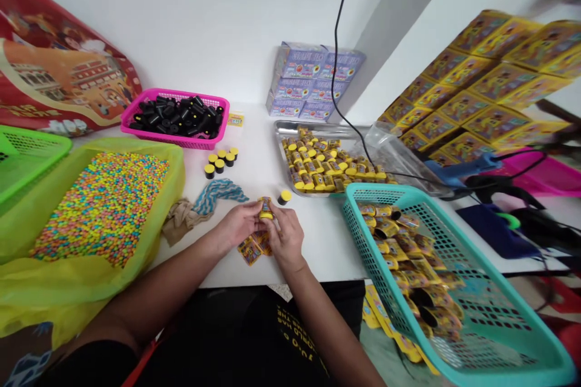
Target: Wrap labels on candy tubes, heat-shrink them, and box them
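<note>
In front of me, a small canister with a yellow end and a printed yellow label (265, 208) is held between my two hands. My left hand (238, 225) pinches it from the left, while the fingers of my right hand (287, 237) close on its right side. Flat printed label sleeves (252, 249) lie on the white table just below my hands. A black canister with a yellow lid (284, 197) stands close beyond my right hand. Farther back and left, several similar black canisters (219, 165) stand grouped together.
At left are a yellow-lined bin of coloured candies (104, 208), a green basket (36, 148) and a pink basket (177, 142) of black canisters. A metal tray (279, 133) holds labelled canisters. A teal basket (512, 314) overhangs the front edge at right. A black cable (336, 42) hangs down. Cloths (218, 193) lie left.
</note>
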Available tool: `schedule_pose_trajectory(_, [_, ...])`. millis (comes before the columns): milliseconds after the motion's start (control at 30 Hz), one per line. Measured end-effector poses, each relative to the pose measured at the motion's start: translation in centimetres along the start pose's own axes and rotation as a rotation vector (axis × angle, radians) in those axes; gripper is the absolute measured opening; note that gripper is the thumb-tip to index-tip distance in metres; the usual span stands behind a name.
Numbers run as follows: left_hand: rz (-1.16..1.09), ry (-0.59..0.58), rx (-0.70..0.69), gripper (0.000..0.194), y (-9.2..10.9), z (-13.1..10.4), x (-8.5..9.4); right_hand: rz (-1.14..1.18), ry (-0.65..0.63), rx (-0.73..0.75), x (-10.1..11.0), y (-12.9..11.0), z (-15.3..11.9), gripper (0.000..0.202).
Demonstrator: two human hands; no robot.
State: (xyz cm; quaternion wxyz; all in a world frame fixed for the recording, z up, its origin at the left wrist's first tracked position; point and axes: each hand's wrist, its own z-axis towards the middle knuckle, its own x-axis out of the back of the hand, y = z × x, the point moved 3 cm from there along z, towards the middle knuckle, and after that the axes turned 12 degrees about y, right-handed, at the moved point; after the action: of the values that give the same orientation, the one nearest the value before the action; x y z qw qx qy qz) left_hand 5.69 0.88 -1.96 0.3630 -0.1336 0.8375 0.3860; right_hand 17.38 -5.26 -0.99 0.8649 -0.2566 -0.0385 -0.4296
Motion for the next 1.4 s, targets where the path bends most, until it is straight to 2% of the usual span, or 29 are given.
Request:
schedule_pose_trajectory(100, [0.015,0.019,-0.003,0.012,0.0,0.0,0.1,-0.025,-0.039,0.011,-0.4,0.2,-0.2,0.040])
schedule_pose_trajectory(300, [0.072,0.031,-0.049,0.015,0.1,-0.5,-0.4,0.003,-0.025,0.014,-0.6,0.2,-0.2,0.037])
schedule_pose_trajectory(467, [0.092,0.028,-0.027,0.016,-0.2,-0.7,-0.4,0.086,0.002,-0.037,-0.3,0.3,-0.3,0.026])
schedule_pose_trajectory(633, [0.135,0.084,-0.026,0.016,0.0,-0.3,0.1,0.043,-0.013,-0.032,-0.1,0.7,-0.5,0.018])
schedule_pose_trajectory(833, [0.145,0.109,-0.128,0.027,0.4,-0.5,-0.1,0.068,-0.006,0.033,0.1,-0.3,0.0,0.020])
schedule_pose_trajectory(933, [0.143,0.082,-0.121,0.028,0.5,-0.6,-0.3,0.054,0.016,-0.043,0.2,-0.3,0.3,0.033])
schedule_pose_trajectory(1033, [0.152,0.065,-0.087,0.028,0.4,-0.7,-0.4,0.054,-0.018,-0.115,0.1,0.2,0.3,0.047])
schedule_pose_trajectory(1233, [0.171,0.035,-0.071,0.026,0.3,-0.8,-0.6,0.070,-0.059,-0.170,0.0,0.6,0.4,0.045])
schedule_pose_trajectory(1400, [0.192,0.035,-0.017,0.024,-0.2,-0.7,-0.4,0.068,-0.021,-0.149,0.2,0.4,0.5,0.034])
